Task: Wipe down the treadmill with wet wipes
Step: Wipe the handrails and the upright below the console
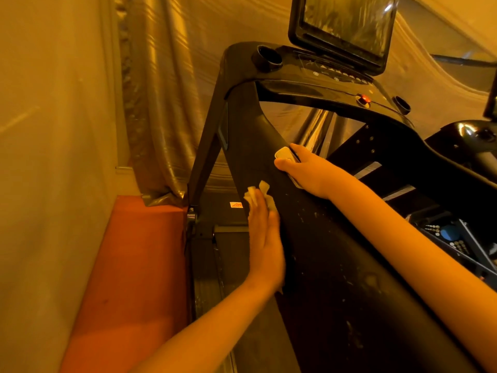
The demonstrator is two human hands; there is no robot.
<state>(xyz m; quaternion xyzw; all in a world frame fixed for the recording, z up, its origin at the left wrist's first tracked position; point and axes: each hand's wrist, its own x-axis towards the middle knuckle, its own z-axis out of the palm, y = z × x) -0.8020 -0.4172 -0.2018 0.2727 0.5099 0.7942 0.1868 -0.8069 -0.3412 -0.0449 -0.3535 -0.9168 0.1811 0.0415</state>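
Pressing wet wipe (pixel 258 191) on treadmill rail (pixel 325 267) w/ flat L hand (pixel 265 243); R hand (pixel 306 170) grips white item (pixel 283 154).

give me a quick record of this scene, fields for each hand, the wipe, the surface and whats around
left hand: flat, fingers straight, presses the wet wipe on the handrail
right hand: holds a white object at the handrail's far edge; what it is, unclear
wet wipe: crumpled, ends showing past the fingertips
handrail: black, pale specks on the near part
console: screen, cup holder, red button
around: gold curtain on the left
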